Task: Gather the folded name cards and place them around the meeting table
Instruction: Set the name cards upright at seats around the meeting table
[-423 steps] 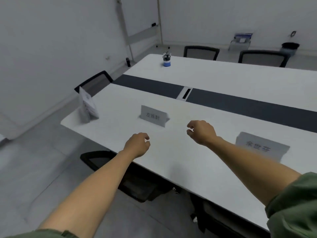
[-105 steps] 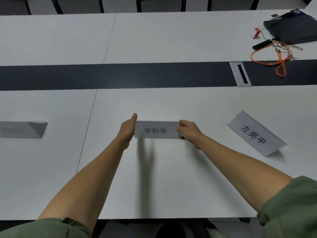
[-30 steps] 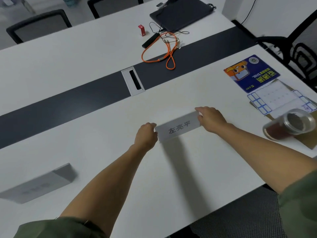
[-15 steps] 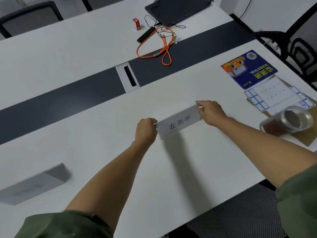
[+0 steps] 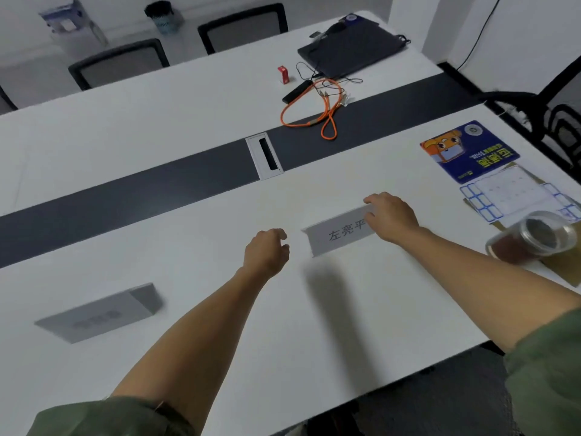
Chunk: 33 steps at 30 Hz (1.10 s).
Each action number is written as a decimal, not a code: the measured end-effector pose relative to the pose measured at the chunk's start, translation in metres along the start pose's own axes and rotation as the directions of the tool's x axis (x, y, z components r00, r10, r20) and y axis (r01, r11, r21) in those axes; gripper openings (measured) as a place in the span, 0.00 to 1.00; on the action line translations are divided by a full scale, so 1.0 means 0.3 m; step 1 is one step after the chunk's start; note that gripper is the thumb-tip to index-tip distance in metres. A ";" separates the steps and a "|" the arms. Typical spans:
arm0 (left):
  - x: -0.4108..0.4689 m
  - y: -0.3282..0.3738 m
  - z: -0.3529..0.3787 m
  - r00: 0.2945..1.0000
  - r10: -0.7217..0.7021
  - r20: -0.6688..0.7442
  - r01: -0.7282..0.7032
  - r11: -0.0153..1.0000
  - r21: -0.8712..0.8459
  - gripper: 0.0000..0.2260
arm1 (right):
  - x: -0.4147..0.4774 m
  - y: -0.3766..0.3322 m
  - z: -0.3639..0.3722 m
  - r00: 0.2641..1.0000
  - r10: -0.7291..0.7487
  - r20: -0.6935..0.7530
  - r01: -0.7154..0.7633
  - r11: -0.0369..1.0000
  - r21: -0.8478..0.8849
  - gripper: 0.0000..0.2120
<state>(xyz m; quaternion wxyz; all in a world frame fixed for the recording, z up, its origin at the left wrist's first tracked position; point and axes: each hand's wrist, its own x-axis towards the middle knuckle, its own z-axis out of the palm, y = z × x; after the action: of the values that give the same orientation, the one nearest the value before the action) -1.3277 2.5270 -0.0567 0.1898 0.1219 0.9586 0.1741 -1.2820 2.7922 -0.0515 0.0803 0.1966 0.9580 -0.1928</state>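
The card [image 5: 338, 232] stands tent-folded on the near white half of the table [image 5: 393, 309], just right of the view's middle. Its long axis runs roughly from 8 to 2 o'clock, with the left end nearer the person. The printed face is turned toward the person, and its three dark characters read upright from this side.

The right hand [image 5: 391, 217] covers the card's 2 o'clock end. Its fingers [image 5: 372, 199] curl over the top fold and hold that end, hiding part of the last character. The thumb cannot be seen. The left hand [image 5: 267, 253] hovers just off the card's 8 o'clock end with a small gap between them. Its fingers are loosely curled and it holds nothing.

A second card [image 5: 97, 313] stands well apart, at 8 o'clock from the first. It lies on much the same slant and its print is blurred.

A dark strip [image 5: 125, 199] crosses the table beyond the hands, with a cable port [image 5: 266, 155] set in it at 11 o'clock from the card. An orange cable [image 5: 314, 111] lies at 12 o'clock, partly on the strip, and a closed laptop [image 5: 352, 50] sits farther off the same way. A blue pad [image 5: 468, 152] is at 2 o'clock. A calendar sheet [image 5: 515, 193] lies just nearer than the pad, and a jar [image 5: 534, 237] of dark stuff sits at 3 o'clock.
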 end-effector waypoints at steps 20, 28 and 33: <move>-1.385 -0.786 -0.257 0.840 -0.435 -0.324 0.432 0.898 -0.088 0.14 | -0.939 -1.029 0.256 0.677 -0.714 0.177 0.735 0.662 -0.143 0.17; -2.136 -1.080 -0.236 0.622 -0.683 -0.383 0.668 0.718 -0.197 0.12 | -1.544 -1.433 0.436 0.344 -0.902 0.262 0.936 0.350 -0.023 0.16; -2.430 -1.221 -0.186 0.497 -0.782 -0.377 0.742 0.608 -0.282 0.10 | -1.811 -1.665 0.550 0.159 -0.933 0.323 0.985 0.171 0.009 0.16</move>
<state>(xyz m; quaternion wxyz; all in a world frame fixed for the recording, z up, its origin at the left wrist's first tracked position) -0.7568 1.9592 0.0867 0.0165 -0.3667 0.9203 0.1352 -0.9783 2.1146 0.0915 0.0807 -0.4937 0.8570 -0.1238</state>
